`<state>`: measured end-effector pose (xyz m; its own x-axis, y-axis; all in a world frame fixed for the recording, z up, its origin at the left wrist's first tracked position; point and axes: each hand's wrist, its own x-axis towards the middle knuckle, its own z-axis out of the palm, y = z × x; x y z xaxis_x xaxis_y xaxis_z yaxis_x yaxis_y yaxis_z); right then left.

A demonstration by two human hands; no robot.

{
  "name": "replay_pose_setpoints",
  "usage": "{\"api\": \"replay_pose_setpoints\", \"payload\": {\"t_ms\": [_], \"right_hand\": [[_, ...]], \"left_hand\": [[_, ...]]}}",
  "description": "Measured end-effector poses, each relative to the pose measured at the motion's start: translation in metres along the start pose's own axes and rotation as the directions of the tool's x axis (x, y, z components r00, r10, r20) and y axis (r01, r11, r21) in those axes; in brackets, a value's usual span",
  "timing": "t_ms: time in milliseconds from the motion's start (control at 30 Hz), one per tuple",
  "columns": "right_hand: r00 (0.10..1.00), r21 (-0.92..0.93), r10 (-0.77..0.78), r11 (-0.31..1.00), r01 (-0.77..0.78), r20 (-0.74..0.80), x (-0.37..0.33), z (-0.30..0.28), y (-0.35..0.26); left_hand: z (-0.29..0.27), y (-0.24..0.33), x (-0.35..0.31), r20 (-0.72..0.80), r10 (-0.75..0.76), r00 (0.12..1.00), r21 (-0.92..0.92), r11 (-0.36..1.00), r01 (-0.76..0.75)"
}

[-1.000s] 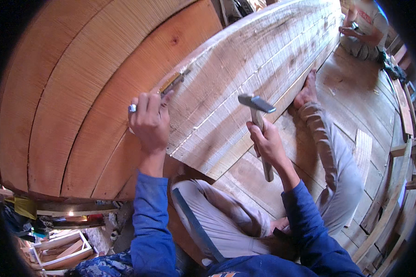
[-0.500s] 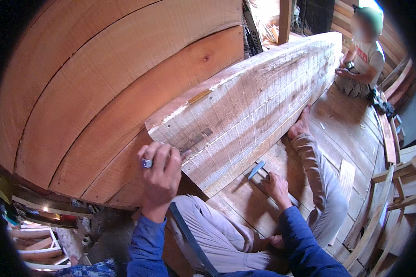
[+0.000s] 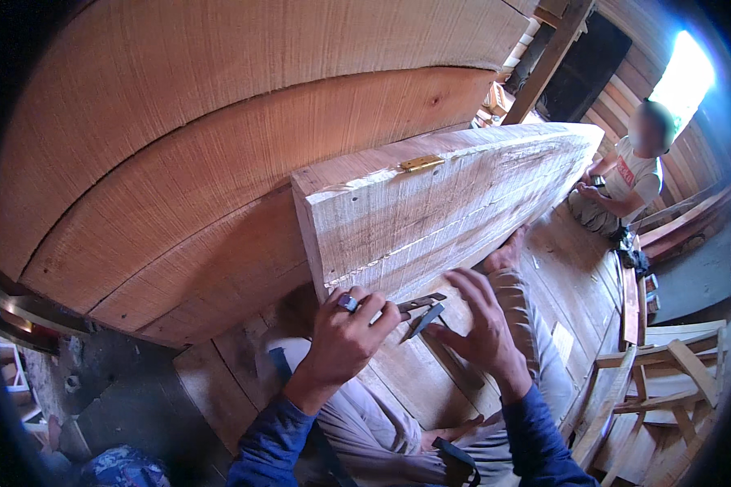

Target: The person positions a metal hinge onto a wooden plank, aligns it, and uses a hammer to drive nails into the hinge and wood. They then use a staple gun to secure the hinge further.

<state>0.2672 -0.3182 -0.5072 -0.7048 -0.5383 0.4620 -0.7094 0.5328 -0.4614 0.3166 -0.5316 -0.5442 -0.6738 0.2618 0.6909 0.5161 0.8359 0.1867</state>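
My left hand [image 3: 345, 337], a ring on one finger, is closed on a dark, flat metal piece [image 3: 420, 303] that points right; its exact kind is unclear. Beside that piece is a hammer [image 3: 425, 321], its grey head uppermost and its handle running down past my right hand [image 3: 489, 333]. The fingers of that hand are spread, its thumb close to the hammer; whether they touch I cannot tell. Just beyond both hands a thick, rough-sawn plank [image 3: 455, 207] stands on its long edge. A brass-coloured hinge-like piece [image 3: 421, 164] sits at its upper edge.
Curved hull-like planking [image 3: 219, 154] rises at the left. Another person [image 3: 621, 178] sits at the plank's far end. My legs [image 3: 365, 414] are folded on the board floor [image 3: 414, 373], and timber framing [image 3: 658, 373] stands at the right.
My view has shifted. My left hand has left the plank's near end and moved right with the metal piece. My right hand has let go of the hammer handle and spread its fingers.
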Motion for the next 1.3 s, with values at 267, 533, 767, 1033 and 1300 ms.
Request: {"api": "replay_pose_setpoints", "payload": {"t_ms": [267,533,767,1033,1300], "right_hand": [[0.934,-0.167,-0.339,0.920,0.354,0.111,0.034,-0.019,0.002],[0.912,-0.285,-0.243,0.947,0.149,-0.331,0.073,-0.032,0.002],[0.883,0.113,0.399,0.917,-0.383,-0.248,0.088,-0.034,0.022],[0.833,0.830,0.521,0.371,-0.417,0.186,0.109,-0.028,0.033],[0.811,0.850,0.551,0.316,-0.421,0.197,0.113,-0.023,0.038]], "left_hand": [[-0.010,-0.003,0.031,-0.208,-0.043,0.977,-0.097,0.995,0.023],[-0.019,-0.034,0.098,-0.301,0.056,0.952,0.223,0.975,0.014],[-0.006,-0.036,0.145,-0.066,-0.173,0.983,0.420,0.889,0.185],[-0.014,-0.037,0.156,0.003,-0.205,0.979,0.123,0.971,0.203],[-0.010,-0.053,0.181,0.166,-0.183,0.969,-0.140,0.968,0.207]]}}
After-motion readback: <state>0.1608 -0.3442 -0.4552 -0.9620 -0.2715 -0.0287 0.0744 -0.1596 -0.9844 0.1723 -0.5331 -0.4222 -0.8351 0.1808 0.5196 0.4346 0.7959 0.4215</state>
